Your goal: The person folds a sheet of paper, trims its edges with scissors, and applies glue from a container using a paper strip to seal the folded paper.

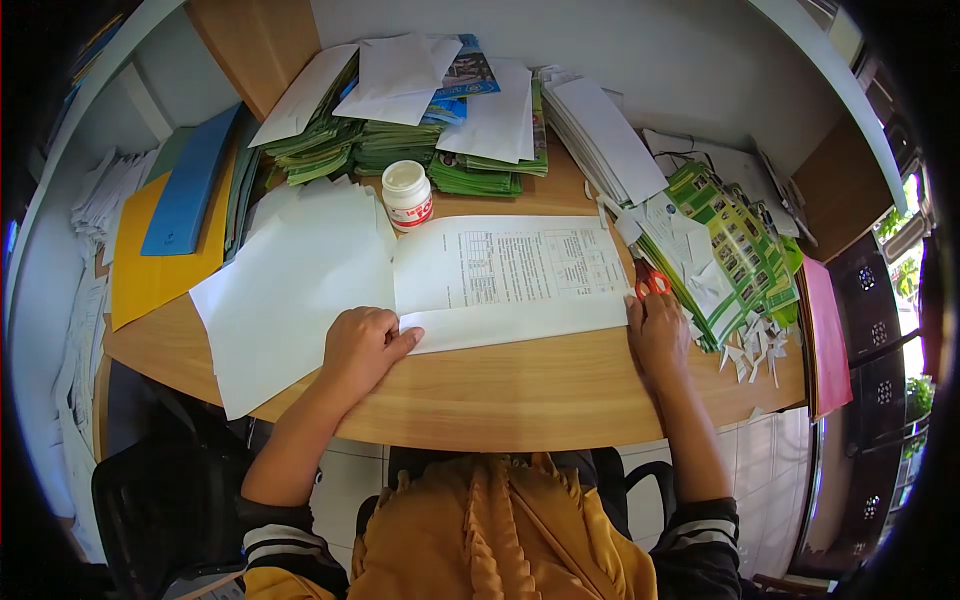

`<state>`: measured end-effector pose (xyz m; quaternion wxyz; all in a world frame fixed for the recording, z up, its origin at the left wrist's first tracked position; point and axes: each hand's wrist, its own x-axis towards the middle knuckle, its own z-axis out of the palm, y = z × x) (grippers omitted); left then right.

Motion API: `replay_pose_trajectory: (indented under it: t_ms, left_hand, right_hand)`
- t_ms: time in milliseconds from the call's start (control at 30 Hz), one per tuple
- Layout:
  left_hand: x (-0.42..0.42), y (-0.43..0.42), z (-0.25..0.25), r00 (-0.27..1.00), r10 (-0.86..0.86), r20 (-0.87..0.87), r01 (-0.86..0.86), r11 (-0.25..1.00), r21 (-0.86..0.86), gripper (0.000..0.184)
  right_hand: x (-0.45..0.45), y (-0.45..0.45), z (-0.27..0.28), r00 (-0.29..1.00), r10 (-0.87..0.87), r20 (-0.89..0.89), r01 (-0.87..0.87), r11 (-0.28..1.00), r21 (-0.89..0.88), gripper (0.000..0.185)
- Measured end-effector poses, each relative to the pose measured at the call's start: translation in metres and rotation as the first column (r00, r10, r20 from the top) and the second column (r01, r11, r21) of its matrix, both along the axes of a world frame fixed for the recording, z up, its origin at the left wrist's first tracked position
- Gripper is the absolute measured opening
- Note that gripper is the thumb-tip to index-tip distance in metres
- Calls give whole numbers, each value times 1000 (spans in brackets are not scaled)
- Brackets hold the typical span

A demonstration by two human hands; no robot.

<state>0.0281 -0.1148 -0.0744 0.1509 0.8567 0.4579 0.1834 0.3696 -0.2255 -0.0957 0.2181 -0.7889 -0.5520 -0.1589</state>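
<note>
In the head view, our left hand (pixel 366 345), thumb out and fingers curled, and right hand (pixel 660 332), fingers bent, touched the printed sheet (pixel 510 262) at eight and four o'clock; we couldn't tell if either pinched. It lay on the desk (pixel 500 400), the jar (pixel 407 196) at eleven o'clock

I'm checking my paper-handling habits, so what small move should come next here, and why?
I'd probably slide the right hand toward the left hand, pressing along the blank strip. That strip looks folded over the near side of the printed sheet, and the hands are at its two ends. How sharp the crease is, I can't tell.
</note>
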Motion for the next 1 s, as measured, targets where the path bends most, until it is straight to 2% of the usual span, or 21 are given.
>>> replay_pose_trajectory:
  t_ms: [200,567,733,867,1000]
  left_hand:
    - [2,0,-2,997,11,-79,-3,995,100,40]
    - [6,-4,-3,997,28,-67,-15,981,193,38]
    - [8,-6,-7,994,54,-92,-31,970,239,33]
    - [9,-6,-14,997,19,-79,16,907,422,27]
    - [9,-9,-10,976,48,-211,32,933,358,16]
  right_hand:
    - [-2,2,4,998,-45,33,47,995,-83,34]
    - [1,5,9,998,-52,42,58,984,-168,38]
    - [0,6,6,996,-77,52,84,984,-155,39]
    - [1,7,2,992,-81,99,92,989,-112,38]
    - [-1,7,3,988,-103,117,118,985,-125,38]
